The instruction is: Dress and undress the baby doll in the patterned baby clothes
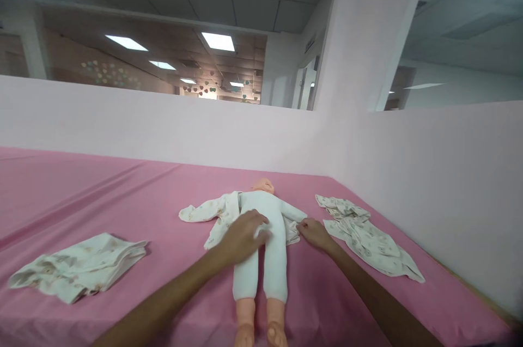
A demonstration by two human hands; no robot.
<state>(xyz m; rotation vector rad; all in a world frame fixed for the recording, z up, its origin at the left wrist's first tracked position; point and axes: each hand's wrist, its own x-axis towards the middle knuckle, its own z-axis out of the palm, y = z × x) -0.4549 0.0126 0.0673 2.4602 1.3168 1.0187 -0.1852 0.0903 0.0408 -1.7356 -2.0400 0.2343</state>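
Observation:
A baby doll (275,265) in a white bodysuit lies on its back, its head away from me and its bare feet near the front edge. A patterned white jacket (208,210) lies spread at its left side, and part of it shows under the doll's right-hand side. Over the doll's belly is my left hand (246,235), fingers apart and curved, with nothing seen in it. My right hand (314,231) is closed at the jacket's edge, right of the doll, its fingertips pinched on the patterned cloth near the doll's cuff.
A folded patterned cloth (81,266) lies at the left on the pink sheet (163,303). Another patterned garment (373,241) is spread at the right. White low walls with windows stand behind and to the right.

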